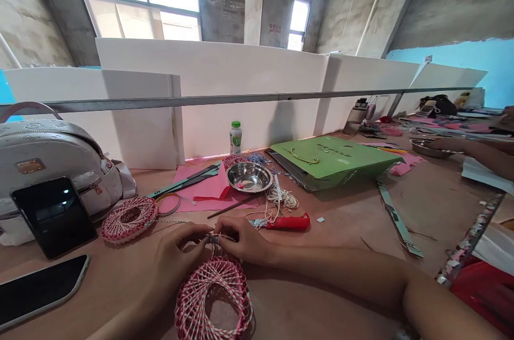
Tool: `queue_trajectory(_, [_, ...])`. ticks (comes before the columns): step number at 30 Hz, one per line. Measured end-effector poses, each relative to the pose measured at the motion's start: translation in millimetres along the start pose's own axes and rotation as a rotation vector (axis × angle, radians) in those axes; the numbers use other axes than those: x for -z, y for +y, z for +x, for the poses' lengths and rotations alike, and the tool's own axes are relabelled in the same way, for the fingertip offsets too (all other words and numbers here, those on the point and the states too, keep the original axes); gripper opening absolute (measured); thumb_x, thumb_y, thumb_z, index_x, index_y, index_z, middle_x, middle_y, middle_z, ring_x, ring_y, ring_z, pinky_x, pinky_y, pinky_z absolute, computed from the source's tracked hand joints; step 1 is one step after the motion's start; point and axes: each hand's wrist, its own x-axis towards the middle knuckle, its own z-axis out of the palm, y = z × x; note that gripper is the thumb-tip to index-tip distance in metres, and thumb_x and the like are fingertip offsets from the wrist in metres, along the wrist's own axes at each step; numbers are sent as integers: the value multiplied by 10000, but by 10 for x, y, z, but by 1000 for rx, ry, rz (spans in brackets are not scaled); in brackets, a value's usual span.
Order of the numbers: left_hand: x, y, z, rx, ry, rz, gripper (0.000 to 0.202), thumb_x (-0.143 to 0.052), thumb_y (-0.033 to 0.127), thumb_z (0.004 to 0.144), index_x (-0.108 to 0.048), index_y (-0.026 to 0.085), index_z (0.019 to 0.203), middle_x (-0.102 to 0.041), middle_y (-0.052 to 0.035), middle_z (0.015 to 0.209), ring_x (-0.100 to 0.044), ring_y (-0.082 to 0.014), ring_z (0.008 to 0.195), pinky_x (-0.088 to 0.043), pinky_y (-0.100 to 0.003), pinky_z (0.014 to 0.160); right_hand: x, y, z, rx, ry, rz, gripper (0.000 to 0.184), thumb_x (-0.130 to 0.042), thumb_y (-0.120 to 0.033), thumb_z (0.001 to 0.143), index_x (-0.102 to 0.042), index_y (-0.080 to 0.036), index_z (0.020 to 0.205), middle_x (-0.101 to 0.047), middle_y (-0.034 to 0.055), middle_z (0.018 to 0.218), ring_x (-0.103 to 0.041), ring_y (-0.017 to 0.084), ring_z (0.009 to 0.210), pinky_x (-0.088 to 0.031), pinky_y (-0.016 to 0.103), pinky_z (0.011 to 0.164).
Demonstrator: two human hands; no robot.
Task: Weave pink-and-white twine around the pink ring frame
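Observation:
A round ring [193, 294] wound with pink and white cord lies on the table in front of me, its middle open. Just above its top edge, my left hand [182, 246] pinches the cord between thumb and fingertips. My right hand [244, 241] meets it there, its fingers closed on the same cord. A small grey piece shows between the fingertips, too small to name. Behind my right hand lies a red-handled tool [288, 222], with a bundle of white cord [287, 199] beyond it. A second wound ring [116, 225] rests to the left.
A metal bowl [249, 176] stands on pink paper, with a green-capped bottle [235, 139] behind. At left are two phones [52, 217] and a pale backpack [44, 152]. A green paper bag [333, 158] lies at right. Another person's arm [477, 150] reaches in far right.

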Motion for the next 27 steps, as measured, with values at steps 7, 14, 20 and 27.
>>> queue_trajectory(7, [15,-45,20,-54,59,47,139,-737,308,807,-783,214,899,-793,-54,927,-742,-230,856,-596,-300,762,0,-43,-34,11,15,-73,73,-622,-177,853,-678,-178,899,-561,-32,688,-471,106,610,-334,220,576])
queue_trajectory(14, [16,2,9,-44,74,20,137,-726,328,837,-786,221,898,-788,-50,922,-735,-217,850,-585,-287,767,28,-8,39,-33,39,181,93,-635,-237,863,-689,-165,887,-652,16,825,-551,127,681,-430,239,625])
queue_trajectory(20, [17,57,1,-33,57,-17,127,-724,316,836,-789,223,894,-778,-40,888,-726,-202,810,-575,-263,722,26,24,61,-105,17,254,171,-753,-290,815,-708,-143,891,-670,31,874,-560,114,653,-441,238,604])
queue_trajectory(27, [12,106,-3,-40,39,-13,113,-735,297,812,-792,219,871,-776,-37,842,-713,-191,769,-553,-242,672,45,1,78,-141,28,282,233,-802,-353,785,-736,-146,869,-668,27,827,-542,118,662,-416,243,607])
